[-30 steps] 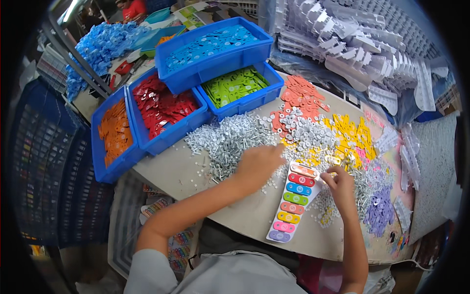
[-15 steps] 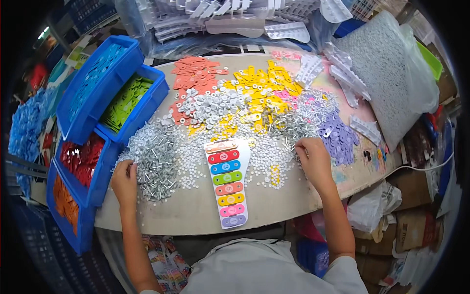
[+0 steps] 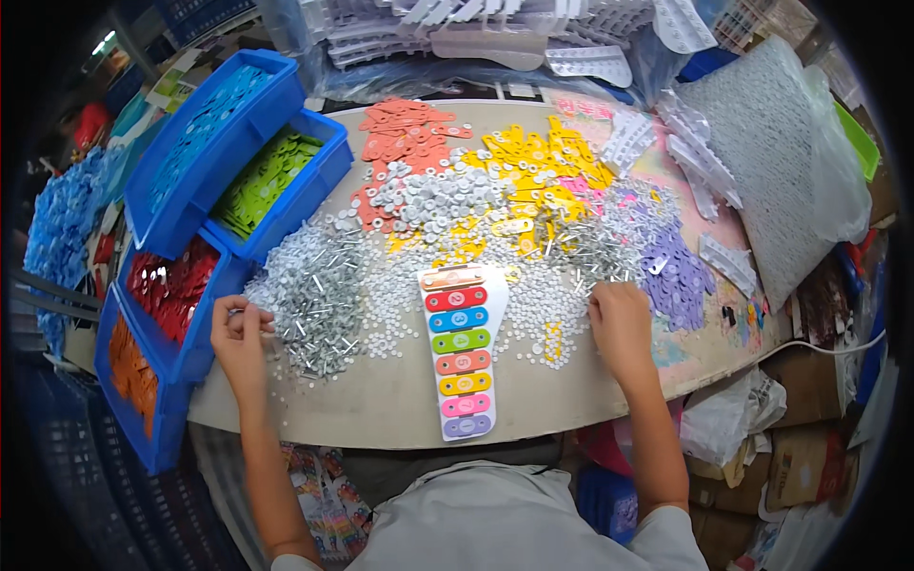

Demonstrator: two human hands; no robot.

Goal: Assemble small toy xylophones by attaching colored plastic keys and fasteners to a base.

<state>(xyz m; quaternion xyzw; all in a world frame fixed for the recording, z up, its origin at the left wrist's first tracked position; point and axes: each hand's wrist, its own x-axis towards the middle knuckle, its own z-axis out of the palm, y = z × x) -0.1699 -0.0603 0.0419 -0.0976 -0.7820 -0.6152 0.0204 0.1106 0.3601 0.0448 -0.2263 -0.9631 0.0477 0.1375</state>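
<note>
A white xylophone-shaped board with a row of coloured toy bars lies upright before me at the middle of the table. Beside the left edge of a heap of silver pins, my left hand is closed, its thumb and fingers pinched; whatever they hold is too small to name. My right hand rests at the right edge of the scattered small white rings, next to purple bars. Its fingers are curled downward and their tips are hidden. Neither hand touches the board.
Blue bins with blue, green, red and orange bars stand on the left. Coral bars, yellow bars and white washers are heaped at the back. A bulging clear bag and white plastic holders lie on the right.
The view has shifted, so the table appears farther right. My left hand has drawn slightly left, away from the pin heap. My right hand has come a little nearer, its fingers more curled.
</note>
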